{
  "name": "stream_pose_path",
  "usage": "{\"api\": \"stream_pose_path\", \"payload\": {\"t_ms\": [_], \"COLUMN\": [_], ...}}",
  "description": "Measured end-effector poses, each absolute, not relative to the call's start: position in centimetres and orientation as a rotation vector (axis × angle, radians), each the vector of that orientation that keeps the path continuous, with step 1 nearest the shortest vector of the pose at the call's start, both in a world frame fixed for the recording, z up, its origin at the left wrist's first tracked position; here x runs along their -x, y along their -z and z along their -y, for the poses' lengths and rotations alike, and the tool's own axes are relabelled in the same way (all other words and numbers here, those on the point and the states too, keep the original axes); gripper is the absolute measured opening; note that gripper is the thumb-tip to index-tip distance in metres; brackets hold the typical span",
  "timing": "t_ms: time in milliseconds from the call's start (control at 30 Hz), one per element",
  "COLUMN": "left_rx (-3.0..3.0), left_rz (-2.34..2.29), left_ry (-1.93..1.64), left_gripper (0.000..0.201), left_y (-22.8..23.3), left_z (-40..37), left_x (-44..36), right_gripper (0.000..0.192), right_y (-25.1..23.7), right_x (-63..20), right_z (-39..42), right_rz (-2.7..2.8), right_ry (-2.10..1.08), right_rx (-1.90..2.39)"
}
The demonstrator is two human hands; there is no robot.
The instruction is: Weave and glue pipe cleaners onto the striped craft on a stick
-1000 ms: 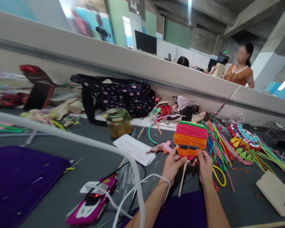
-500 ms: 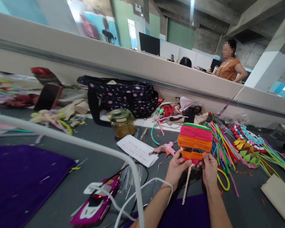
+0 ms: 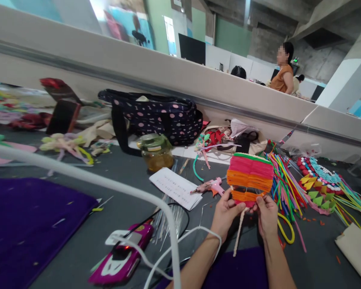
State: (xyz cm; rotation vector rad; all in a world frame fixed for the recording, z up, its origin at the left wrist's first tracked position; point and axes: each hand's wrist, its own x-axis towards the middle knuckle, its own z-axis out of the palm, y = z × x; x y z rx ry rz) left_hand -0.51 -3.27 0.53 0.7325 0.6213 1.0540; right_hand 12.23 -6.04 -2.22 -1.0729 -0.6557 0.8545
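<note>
Above the grey table, your left hand and right hand pinch the woven pipe-cleaner panel by its lower edge — light, soft, probably easily bent — so grip its stiffer frame.

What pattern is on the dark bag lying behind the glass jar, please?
The bag is dark navy with pink polka dots, clearest in the head view.

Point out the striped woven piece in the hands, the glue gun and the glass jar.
striped woven piece point(image 3: 250, 176), head view, on its orange middle band.
glue gun point(image 3: 212, 186), head view, on its pink body.
glass jar point(image 3: 155, 152), head view, on its amber-filled belly.
</note>
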Motion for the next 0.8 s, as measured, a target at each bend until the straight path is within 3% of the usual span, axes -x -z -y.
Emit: {"api": "stream_pose_path", "payload": {"t_ms": [233,533,800], "left_rx": [-0.678,-0.597,-0.347], "left_rz": [-0.746,-0.777,-0.588], "left_ry": [-1.099,-1.126,-1.441], "left_gripper": [0.056,0.043,0.029], "left_y": [-0.1,0.0,-0.5], "left_z": [2.5,1.9,-0.4], "left_x": [1.2,1.7,4.4], "right_gripper": [0.034,0.030,0.036], "right_y": [2.2,1.7,1.3], "right_x": [-12.8,-12.9,-15.7], "right_z": [6.2,6.9,7.3], "right_rz": [0.634,0.672,0.682], "right_ry": [-0.957,-0.995,-0.528], "right_rx": [1.079,1.098,1.414]}}
